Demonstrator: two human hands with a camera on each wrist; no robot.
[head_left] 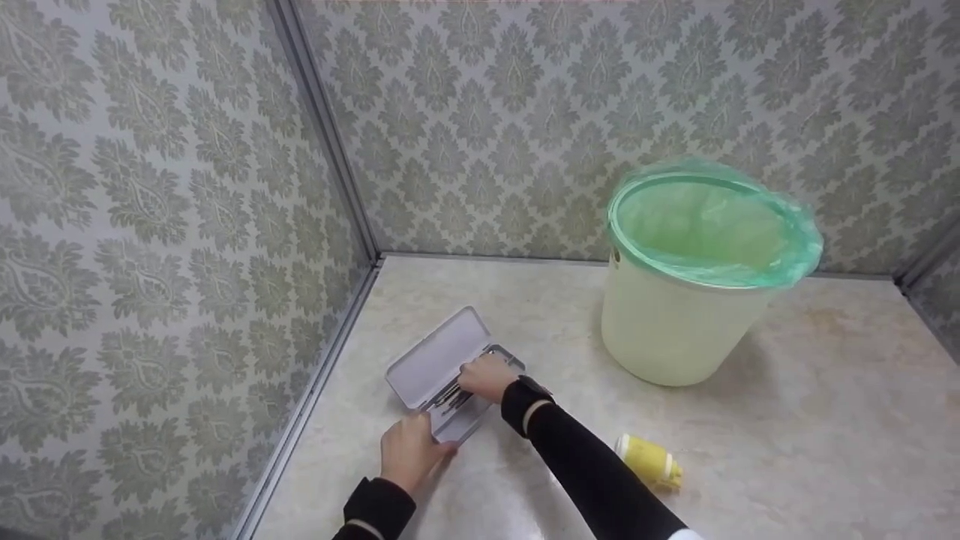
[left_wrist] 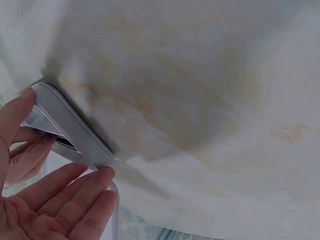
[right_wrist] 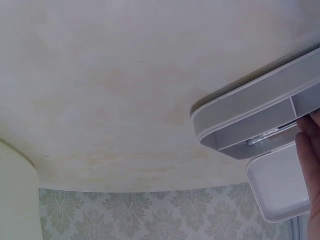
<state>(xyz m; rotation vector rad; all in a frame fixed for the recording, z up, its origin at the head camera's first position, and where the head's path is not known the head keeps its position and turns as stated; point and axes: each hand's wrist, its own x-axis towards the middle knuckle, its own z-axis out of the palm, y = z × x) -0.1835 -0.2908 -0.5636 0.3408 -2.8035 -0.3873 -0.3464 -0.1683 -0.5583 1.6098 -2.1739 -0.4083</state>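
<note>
Steadying a stiff-looking case (head_left: 439, 356)

My left hand (head_left: 411, 446) pinches its near end on the table (head_left: 536, 315); probably light, slick, best held by its side walls (right_wrist: 250, 102). Beyond, my right hand (head_left: 489, 377) reaches among slim tools (head_left: 448, 396); whether pinching any, I cannot tell.

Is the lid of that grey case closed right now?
No, the head view shows the lid folded back beside the case, with pen-like items visible inside.

Smooth plastic case (head_left: 439, 358), glossy plastic-film liner (head_left: 697, 225), matt plastic bin (head_left: 667, 330).
</note>
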